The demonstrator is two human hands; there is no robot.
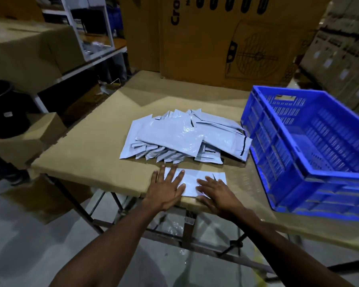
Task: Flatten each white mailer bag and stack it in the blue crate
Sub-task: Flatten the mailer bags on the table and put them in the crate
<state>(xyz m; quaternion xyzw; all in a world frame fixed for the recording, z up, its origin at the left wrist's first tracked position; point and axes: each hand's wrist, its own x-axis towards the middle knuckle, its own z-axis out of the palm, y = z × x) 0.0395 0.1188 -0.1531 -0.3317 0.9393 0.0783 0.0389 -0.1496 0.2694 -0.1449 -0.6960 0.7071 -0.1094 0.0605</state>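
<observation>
While both palms lie flat with fingers spread and straight, left hand (166,187) and right hand (215,195) press one white mailer bag (192,181) at the near edge of the cardboard-covered table (87,150); neither grips it. Mailer pile (182,137) just behind. Blue crate (311,150) to the right, interior bare.

Both bare forearms reach up from the bottom of the frame toward its centre, the left hand (166,190) and right hand (215,196) lying palm-down side by side, near each other, fingers (170,172) straight and spread.
</observation>
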